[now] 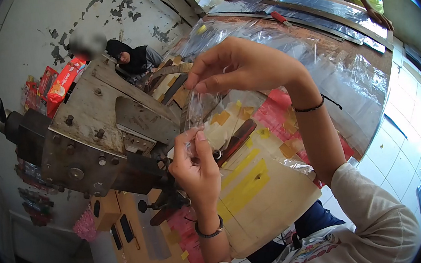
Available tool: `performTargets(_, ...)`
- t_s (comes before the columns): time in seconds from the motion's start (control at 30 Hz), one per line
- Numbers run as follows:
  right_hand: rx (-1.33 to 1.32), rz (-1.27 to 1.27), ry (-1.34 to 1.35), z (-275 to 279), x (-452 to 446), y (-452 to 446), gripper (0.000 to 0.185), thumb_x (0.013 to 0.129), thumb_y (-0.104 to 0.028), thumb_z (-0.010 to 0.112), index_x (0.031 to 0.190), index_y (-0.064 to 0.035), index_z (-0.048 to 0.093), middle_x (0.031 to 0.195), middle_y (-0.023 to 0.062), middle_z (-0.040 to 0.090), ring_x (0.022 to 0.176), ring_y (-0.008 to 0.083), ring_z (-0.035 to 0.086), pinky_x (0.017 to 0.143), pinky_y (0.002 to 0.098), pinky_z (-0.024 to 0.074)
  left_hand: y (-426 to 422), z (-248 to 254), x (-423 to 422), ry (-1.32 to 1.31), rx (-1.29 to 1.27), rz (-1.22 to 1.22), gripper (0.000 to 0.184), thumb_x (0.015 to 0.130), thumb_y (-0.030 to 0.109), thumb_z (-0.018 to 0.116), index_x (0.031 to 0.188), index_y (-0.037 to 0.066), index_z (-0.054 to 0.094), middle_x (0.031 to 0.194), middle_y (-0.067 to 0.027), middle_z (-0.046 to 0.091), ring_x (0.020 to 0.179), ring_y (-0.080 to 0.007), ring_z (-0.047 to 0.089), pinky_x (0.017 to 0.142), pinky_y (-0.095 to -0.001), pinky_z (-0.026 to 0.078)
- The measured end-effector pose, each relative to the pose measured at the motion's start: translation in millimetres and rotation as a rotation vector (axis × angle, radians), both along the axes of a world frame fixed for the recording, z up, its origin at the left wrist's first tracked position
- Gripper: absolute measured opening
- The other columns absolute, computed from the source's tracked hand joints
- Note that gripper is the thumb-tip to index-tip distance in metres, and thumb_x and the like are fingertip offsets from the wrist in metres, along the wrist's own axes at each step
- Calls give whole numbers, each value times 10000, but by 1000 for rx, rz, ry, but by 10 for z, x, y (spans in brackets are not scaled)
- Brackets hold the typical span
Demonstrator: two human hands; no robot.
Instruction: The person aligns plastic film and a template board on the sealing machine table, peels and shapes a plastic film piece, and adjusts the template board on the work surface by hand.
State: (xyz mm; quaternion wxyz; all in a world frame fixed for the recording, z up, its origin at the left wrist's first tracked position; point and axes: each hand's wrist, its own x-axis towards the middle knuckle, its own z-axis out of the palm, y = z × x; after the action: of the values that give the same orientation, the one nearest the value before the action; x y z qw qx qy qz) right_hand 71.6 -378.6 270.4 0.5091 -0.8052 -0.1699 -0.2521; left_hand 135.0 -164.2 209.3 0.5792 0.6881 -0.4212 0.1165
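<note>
A thin piece of clear plastic film (196, 111) is stretched between my two hands above the work board. My left hand (196, 161) pinches its lower end between thumb and fingers, close to the machine's front. Higher up, my right hand (242, 68) is closed at the fingertips on the upper end, with the wrist bent over. Just right of my left hand, a reddish-brown bar (237, 141) lies across the tan board (260, 203), which carries strips of yellow tape. The film's exact shape is hard to make out.
A worn metal machine (95, 118) with bolts and a black knob stands at left. Behind the board, a large table (371, 82) bears clear plastic sheets and long metal strips. One person sits behind the machine; another leans on the far table. Phones (126, 228) lie on a lower wooden surface.
</note>
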Motion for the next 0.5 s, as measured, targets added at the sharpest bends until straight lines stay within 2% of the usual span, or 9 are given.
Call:
performTargets(0.13,-32,46,109,-83,39,-161,241,962,-236,674,1051,-15,712,864,31,724,787,85,664,707,258,542,-93,-32,-71,270,-42,-166,145,1011,103,548,1055,1,641,655,26,553,560,-21,448,501,-200,347)
performTargets(0.2,-70,69,210,-154,82,-261,249,963,-245,670,1029,-8,710,847,38,719,768,99,670,701,264,546,-157,-63,-56,366,-36,-188,196,1027,178,529,1059,13,631,642,35,506,550,-28,419,507,-192,320)
performTargets(0.33,-177,-67,316,-193,60,-420,255,980,-248,634,1002,-4,702,826,42,710,758,120,674,703,276,554,-265,-228,-32,516,-22,-248,244,1037,241,520,1092,21,610,634,53,475,547,-29,392,514,-190,293)
performTargets(0.43,-166,-206,301,-374,158,-681,257,991,-249,608,1027,-12,700,854,40,708,776,123,671,705,281,561,-431,-486,-107,523,101,-359,230,1035,238,527,1110,36,607,629,66,468,544,-29,387,512,-196,289)
performTargets(0.5,-156,-308,227,-503,236,-904,257,997,-248,594,1061,-23,701,879,33,705,790,119,666,703,285,566,-541,-847,-146,452,368,-465,214,1033,243,540,1131,65,609,614,51,440,544,-34,398,518,-212,324)
